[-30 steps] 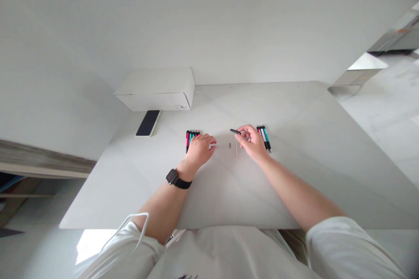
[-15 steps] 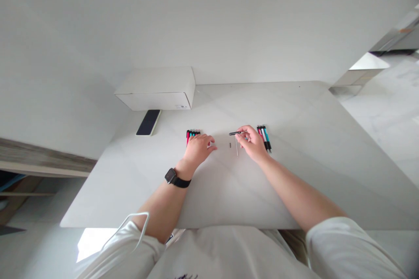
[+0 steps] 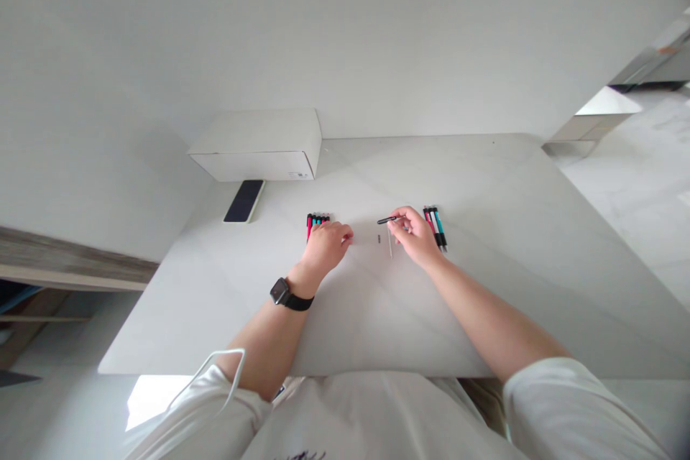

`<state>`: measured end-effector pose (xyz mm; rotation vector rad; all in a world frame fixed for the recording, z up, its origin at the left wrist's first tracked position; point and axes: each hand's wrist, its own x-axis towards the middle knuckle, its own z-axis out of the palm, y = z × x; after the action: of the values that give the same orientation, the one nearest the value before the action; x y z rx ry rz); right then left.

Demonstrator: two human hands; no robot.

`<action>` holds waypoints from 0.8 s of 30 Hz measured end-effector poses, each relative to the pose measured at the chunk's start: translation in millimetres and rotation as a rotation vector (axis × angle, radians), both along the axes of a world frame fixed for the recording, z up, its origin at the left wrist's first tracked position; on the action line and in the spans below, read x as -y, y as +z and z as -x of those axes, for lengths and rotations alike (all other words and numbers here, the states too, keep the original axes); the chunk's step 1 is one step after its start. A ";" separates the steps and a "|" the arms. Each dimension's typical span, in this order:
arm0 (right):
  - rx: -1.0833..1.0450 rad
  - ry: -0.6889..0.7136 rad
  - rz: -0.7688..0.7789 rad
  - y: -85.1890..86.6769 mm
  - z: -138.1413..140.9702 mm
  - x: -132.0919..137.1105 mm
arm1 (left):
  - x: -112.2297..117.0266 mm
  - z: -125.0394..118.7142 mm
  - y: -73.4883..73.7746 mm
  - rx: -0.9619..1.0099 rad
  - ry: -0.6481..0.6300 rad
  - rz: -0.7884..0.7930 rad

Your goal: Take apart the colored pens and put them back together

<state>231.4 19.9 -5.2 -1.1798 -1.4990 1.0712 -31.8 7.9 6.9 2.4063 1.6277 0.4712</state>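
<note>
My right hand (image 3: pixel 414 236) pinches a short, dark pen piece (image 3: pixel 386 220) that points to the left. Just below those fingers, a thin pale rod like a pen refill (image 3: pixel 391 243) lies on the table, and beside it is a tiny dark part (image 3: pixel 379 238). My left hand (image 3: pixel 328 243) rests low over the table with thumb and fingertips drawn together; whatever may be between them is hidden. Behind that hand, and partly covered by it, is a row of several pens (image 3: pixel 318 218). Close to the right hand's outer side lies another group of pens (image 3: pixel 435 228), pink, white and teal with black grips.
A white box (image 3: pixel 253 165) stands at the back left against the wall. In front of it lies a phone (image 3: pixel 244 201). The white table (image 3: pixel 485 316) has a front edge near my body. A black watch (image 3: pixel 291 294) is on my left wrist.
The left hand's thumb and fingers, apart before, have closed together. My right hand has stayed in place with the pen piece.
</note>
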 end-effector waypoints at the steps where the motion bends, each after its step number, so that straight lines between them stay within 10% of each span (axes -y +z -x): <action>1: -0.003 0.003 0.000 0.2 0.1 0.0 | 0.0 -0.4 -0.1 0.000 0.004 -0.006; 24: -0.030 0.005 -0.009 9.4 1.2 0.7 | 6.0 -6.0 6.5 0.008 0.076 -0.050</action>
<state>230.3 19.1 4.2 -1.1492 -1.4827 1.0801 -25.9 2.0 13.4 2.3817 1.7288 0.5397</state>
